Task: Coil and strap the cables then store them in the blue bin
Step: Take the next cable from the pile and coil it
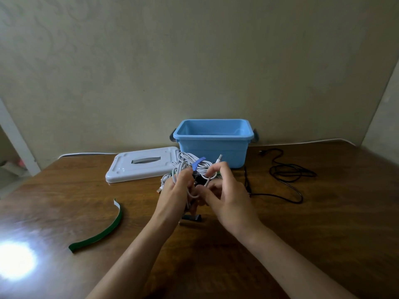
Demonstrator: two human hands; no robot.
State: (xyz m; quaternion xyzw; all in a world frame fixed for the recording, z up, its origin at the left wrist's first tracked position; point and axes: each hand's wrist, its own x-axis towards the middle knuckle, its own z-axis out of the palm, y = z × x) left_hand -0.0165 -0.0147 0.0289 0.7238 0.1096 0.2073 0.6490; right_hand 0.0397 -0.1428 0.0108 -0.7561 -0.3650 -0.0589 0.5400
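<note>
Head view: you've got the white cable bundle (190, 167) up between both hands, just near of the blue bin (212, 145).
Left hand (174, 190) fingers curl round the coils, right hand (226, 190) pinches a strand; bundle runs left-right, bin looks empty, black cable (289, 175) waits right on the worktop (302, 223).
</note>
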